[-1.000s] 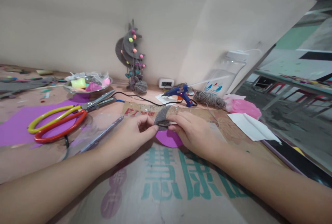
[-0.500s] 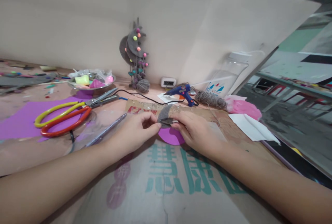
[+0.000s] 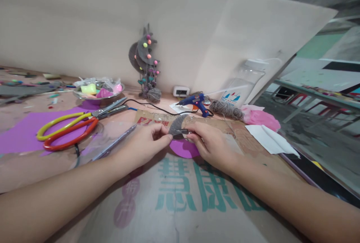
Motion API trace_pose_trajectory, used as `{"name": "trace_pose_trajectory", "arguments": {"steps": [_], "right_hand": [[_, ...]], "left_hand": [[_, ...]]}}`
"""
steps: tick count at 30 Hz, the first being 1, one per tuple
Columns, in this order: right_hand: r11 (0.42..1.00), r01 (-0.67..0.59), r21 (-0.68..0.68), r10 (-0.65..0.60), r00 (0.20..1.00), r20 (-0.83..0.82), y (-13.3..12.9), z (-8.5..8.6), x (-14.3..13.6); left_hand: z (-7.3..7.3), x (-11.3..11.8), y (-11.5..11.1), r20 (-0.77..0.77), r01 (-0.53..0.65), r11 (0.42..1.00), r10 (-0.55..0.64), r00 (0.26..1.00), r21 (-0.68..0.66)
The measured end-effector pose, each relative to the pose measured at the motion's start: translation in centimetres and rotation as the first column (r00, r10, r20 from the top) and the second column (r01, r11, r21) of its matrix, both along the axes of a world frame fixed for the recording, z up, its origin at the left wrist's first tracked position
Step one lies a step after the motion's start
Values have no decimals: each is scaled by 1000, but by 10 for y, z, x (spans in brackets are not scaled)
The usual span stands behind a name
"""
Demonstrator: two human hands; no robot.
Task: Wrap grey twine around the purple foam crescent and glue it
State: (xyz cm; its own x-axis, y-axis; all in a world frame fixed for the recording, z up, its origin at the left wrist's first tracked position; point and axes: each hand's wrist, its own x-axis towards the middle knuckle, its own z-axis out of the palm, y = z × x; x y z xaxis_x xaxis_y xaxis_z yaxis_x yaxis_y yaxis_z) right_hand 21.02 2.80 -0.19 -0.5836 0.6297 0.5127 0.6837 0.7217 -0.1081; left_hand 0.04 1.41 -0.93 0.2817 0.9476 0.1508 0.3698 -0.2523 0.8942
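My left hand [image 3: 152,141] pinches the left edge of a grey felt crescent [image 3: 176,123] between thumb and fingers. From the other side, my right hand [image 3: 206,140] is closed on a small dark pointed tool [image 3: 182,132], whose tip lies across the crescent's lower part. Its exact kind is hard to make out, as the fingers cover its other end. Just below the crescent a purple round piece [image 3: 184,150] lies on the printed cardboard [image 3: 180,220], partly under my right fingers.
Scissors with yellow and red handles [image 3: 67,130] lie on purple sheet [image 3: 19,130] at left, near a pen [image 3: 115,141]. Behind my hands are a blue glue gun [image 3: 197,102], grey yarn [image 3: 226,110], a bowl of pompoms [image 3: 98,95] and a clear jug [image 3: 244,81]. White tissue [image 3: 270,138] lies right.
The dark tool's tip has shifted slightly on the crescent, and more of the grey felt shows above it. Both hands stay nearly in place; the whole view has moved a little.
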Motion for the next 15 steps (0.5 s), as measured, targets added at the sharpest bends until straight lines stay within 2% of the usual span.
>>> {"name": "trace_pose_trajectory", "arguments": {"steps": [8,12,15], "right_hand": [[998,44,38,-46,997,59,-5,6,-1],[999,40,34,-41,998,41,-5,4,-2],[1000,28,9,-29,999,24,-4,1,-1]], "left_hand": [[-1,0,1,0,8,1000,-8,1000,-11],[-1,1,0,-6,-13,1000,13,1000,5],[0,1,-1,12,13,999,-12,1000,-31]]}}
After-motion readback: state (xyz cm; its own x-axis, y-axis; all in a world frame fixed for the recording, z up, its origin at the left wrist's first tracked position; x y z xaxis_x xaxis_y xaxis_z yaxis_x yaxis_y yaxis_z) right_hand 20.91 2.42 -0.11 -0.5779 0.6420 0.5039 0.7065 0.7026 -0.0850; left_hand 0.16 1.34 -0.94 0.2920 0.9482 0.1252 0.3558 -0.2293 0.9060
